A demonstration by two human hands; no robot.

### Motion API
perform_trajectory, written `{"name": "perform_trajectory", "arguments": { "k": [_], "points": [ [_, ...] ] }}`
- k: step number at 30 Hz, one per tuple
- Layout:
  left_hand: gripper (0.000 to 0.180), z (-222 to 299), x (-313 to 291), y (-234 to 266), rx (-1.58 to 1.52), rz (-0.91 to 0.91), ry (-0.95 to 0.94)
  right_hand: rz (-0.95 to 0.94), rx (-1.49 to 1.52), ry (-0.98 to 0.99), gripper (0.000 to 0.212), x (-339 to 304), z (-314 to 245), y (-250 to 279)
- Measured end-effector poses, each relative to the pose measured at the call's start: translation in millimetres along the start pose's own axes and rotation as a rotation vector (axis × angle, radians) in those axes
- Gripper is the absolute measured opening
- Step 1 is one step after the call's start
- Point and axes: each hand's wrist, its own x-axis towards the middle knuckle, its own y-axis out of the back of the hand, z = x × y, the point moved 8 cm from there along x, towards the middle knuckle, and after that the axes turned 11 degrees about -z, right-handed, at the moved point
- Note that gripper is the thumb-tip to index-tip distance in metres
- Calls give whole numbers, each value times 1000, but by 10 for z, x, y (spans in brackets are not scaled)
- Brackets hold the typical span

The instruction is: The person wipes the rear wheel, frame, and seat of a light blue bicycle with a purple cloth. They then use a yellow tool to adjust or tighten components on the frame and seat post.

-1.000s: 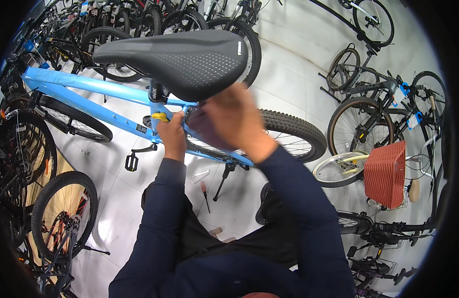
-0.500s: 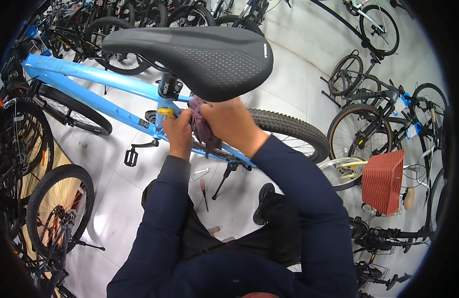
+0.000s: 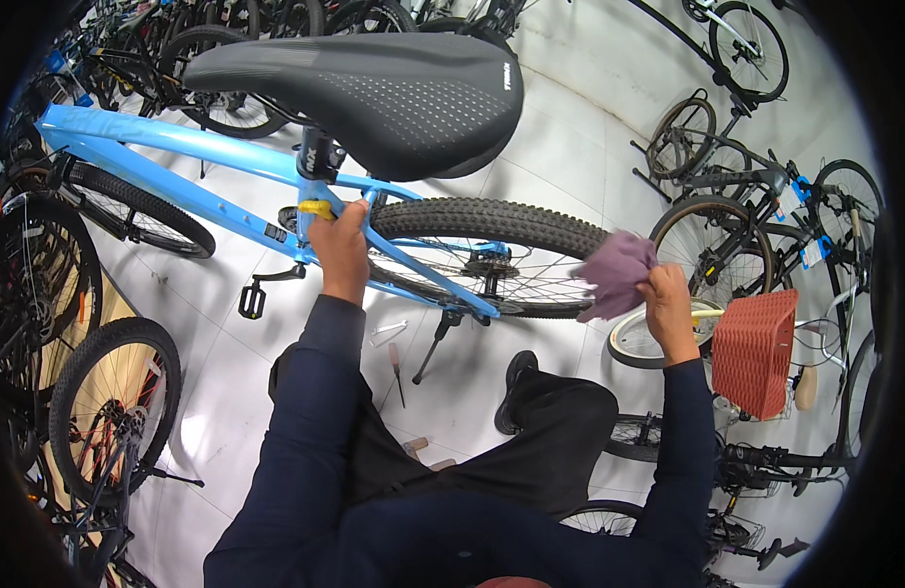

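Note:
A blue bicycle (image 3: 202, 149) stands across in front of me, its black saddle (image 3: 374, 103) nearest to view. My left hand (image 3: 341, 257) is closed round its frame below the seat post, the fingers partly hidden behind the tube. Beside that thumb, something yellow (image 3: 316, 209) wraps the tube; its kind is unclear. Out to the right, my right hand (image 3: 670, 306) pinches a crumpled purple cloth (image 3: 619, 277). The cloth hangs in front of the rear end of the bicycle's back tyre (image 3: 501, 218); whether it touches is unclear.
On the floor between my legs and the bicycle lie a screwdriver (image 3: 395, 359) and a silver tool (image 3: 390, 331), near the kickstand (image 3: 434, 351). Other bicycles crowd the left, back and right. A red basket (image 3: 754, 355) on one of them sits close to my right hand.
My right hand has moved from the frame below the saddle out to the right, carrying the cloth with it. My left hand stays at the frame. The view has shifted slightly.

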Motion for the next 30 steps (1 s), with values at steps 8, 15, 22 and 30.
{"name": "perform_trajectory", "arguments": {
  "k": [8,15,22,30],
  "points": [
    [11,-47,27,9,-69,8,-24,126,362,-617,24,-1231,1378,-941],
    [14,-133,39,4,-138,10,-13,445,667,-513,19,-293,547,-338],
    [11,-65,22,-12,-61,21,-67,436,259,94,10,890,-1655,108],
    [11,-119,5,-57,-215,-119,161,134,37,599,23,1597,-3544,-556]
  ]
}}
